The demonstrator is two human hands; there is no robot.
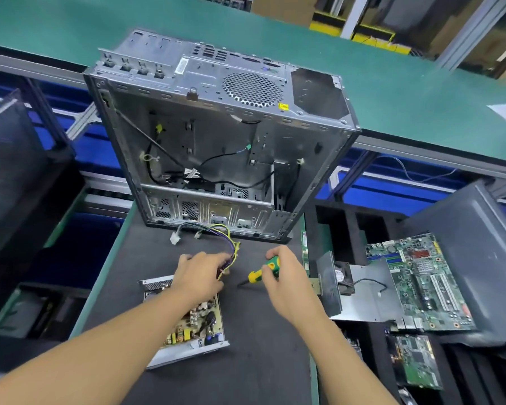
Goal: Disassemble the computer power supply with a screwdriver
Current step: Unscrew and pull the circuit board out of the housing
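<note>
Bright, even overhead light; wide-angle bending and blur at the edges

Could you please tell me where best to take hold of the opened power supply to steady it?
Best grip the power supply by its metal side wall, from the near right. The circuit board lies exposed face up, and the left hand, holding the wires, covers the far end.

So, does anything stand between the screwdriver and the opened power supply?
Partly: the left hand, gripping the wire bundle, covers the far end of the power supply. Its near circuit board lies uncovered, with only bare mat between it and the screwdriver in the right hand.
</note>
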